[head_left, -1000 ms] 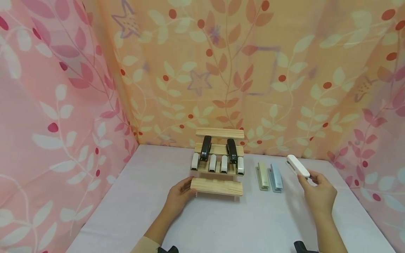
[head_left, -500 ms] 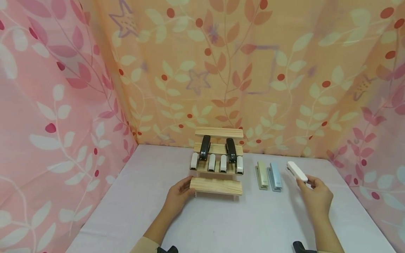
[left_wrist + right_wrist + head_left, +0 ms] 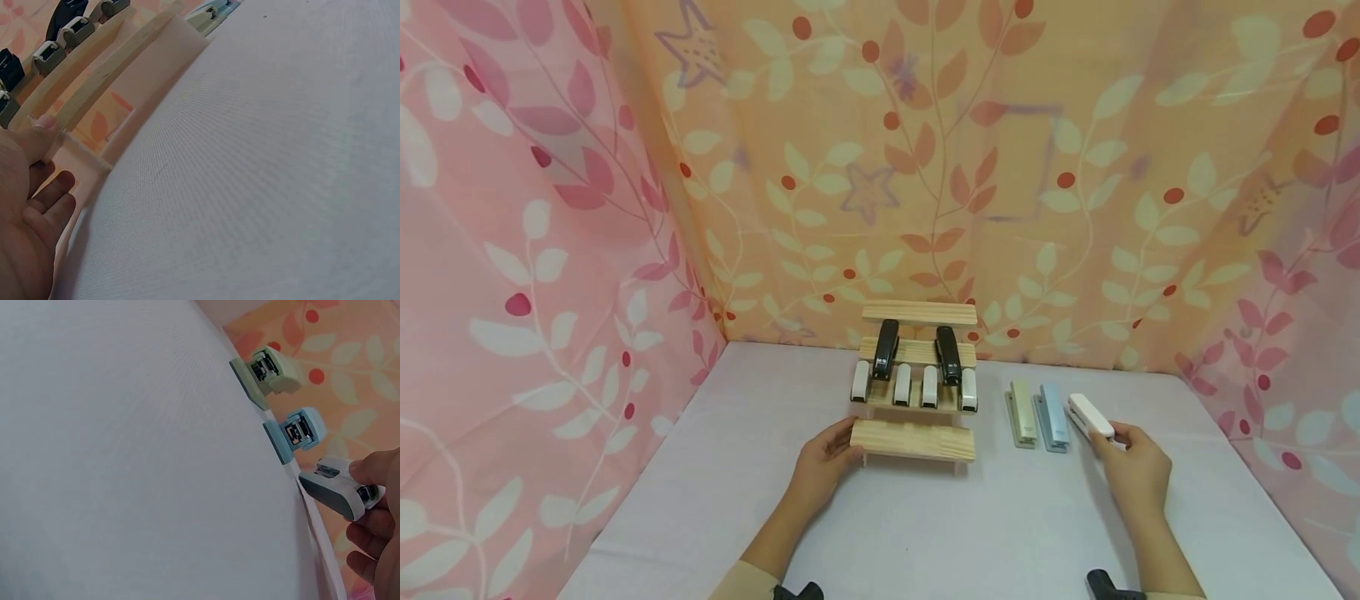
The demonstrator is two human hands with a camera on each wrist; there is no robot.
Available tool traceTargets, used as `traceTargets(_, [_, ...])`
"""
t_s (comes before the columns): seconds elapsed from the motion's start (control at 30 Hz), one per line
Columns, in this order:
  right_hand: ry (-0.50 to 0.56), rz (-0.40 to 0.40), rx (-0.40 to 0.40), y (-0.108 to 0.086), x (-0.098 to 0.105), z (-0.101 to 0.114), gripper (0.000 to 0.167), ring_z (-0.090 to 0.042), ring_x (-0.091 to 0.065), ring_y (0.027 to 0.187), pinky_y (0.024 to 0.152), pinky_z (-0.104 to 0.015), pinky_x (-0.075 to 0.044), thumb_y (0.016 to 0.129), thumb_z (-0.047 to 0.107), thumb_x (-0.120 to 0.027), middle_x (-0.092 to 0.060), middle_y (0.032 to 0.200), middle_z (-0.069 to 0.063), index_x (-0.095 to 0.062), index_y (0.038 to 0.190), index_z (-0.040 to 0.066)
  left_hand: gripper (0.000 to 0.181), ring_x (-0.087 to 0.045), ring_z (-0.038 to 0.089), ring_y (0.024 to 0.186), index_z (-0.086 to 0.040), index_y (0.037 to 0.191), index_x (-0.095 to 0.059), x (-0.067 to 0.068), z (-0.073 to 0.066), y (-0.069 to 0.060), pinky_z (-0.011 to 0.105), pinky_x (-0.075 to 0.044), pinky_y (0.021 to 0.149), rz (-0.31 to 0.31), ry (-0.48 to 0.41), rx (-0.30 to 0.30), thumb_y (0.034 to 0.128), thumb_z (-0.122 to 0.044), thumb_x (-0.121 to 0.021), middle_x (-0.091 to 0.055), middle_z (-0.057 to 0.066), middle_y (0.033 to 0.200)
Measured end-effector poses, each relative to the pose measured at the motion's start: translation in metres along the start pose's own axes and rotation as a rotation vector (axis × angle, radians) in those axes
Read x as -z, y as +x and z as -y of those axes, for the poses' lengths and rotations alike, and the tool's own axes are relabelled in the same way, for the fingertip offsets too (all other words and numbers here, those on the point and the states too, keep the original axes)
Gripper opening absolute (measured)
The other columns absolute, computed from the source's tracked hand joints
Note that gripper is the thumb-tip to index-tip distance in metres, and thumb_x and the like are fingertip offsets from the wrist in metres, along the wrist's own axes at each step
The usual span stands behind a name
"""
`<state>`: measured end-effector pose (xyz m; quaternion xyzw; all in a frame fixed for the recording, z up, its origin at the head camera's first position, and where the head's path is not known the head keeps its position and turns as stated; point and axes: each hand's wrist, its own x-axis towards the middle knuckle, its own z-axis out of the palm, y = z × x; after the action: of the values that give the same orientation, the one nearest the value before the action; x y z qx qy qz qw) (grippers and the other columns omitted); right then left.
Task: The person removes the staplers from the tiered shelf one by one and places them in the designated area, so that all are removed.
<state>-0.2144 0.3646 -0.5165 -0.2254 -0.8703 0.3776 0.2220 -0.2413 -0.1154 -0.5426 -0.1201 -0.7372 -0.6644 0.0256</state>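
A tiered wooden rack [image 3: 912,442] stands at the middle of the table. My left hand [image 3: 823,467] grips the left end of its lowest shelf, the thumb [image 3: 42,122] lying at the board's edge in the left wrist view. To the right, my right hand [image 3: 1138,471] pinches a white stapler [image 3: 1086,415] between thumb and fingers. The right wrist view shows this stapler [image 3: 337,487] tilted, close beside a light blue stapler [image 3: 1054,417]. A pale green stapler [image 3: 1022,414] lies left of the blue one. Whether the white stapler touches the table is unclear.
Two black staplers, one on the left [image 3: 886,350] and one on the right [image 3: 948,354], rest on the rack's upper part. Below them sit several small white staplers [image 3: 903,385]. Patterned curtains [image 3: 820,250] hang behind and at both sides of the white-covered table [image 3: 760,400].
My right hand has brought the white stapler left and down, nearer the light blue stapler. The left hand has stayed on the rack.
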Motion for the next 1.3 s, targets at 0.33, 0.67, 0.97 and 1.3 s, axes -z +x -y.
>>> traceTargets(0.33, [-0.035,0.032,0.014,-0.002,-0.001,-0.005,0.049,-0.046,-0.062,0.112,0.083,-0.055,-0.055,0.094,0.036,-0.076,-0.068,0.122,-0.028,-0.066,0.122,-0.003,0.059,-0.058,0.032,0.133,-0.005,0.144,-0.057,-0.001,0.0,0.0,0.024,-0.053,0.105,0.0,-0.01,0.007,0.0891,-0.012,-0.079,-0.059,0.015,0.145])
traceTargets(0.67, [-0.088,0.127,0.038,0.003,0.001,-0.008,0.053,-0.03,-0.068,0.082,0.051,-0.021,-0.051,0.086,0.036,-0.084,-0.072,0.1,-0.024,-0.064,0.112,-0.005,0.062,-0.057,0.033,0.134,-0.004,0.145,-0.056,0.0,0.0,0.0,0.022,-0.053,0.105,-0.001,0.03,-0.007,0.0895,-0.018,-0.079,-0.058,0.016,0.146])
traceTargets(0.97, [-0.106,0.108,0.069,0.0,-0.003,-0.012,0.05,-0.028,-0.064,0.077,0.053,-0.022,-0.05,0.087,0.035,-0.083,-0.07,0.094,-0.022,-0.062,0.11,-0.005,0.061,-0.058,0.034,0.132,-0.005,0.145,-0.056,0.0,0.001,-0.001,0.022,-0.053,0.104,-0.001,0.042,-0.016,0.0897,-0.017,-0.079,-0.059,0.017,0.145])
traceTargets(1.3, [-0.13,0.091,0.086,0.002,-0.007,-0.016,0.051,-0.025,-0.061,0.071,0.051,-0.025,-0.047,0.087,0.036,-0.082,-0.069,0.089,-0.02,-0.061,0.109,-0.005,0.06,-0.058,0.033,0.133,-0.004,0.145,-0.056,0.0,0.001,0.0,0.023,-0.053,0.105,-0.001,0.023,-0.017,0.0901,-0.015,-0.078,-0.059,0.017,0.145])
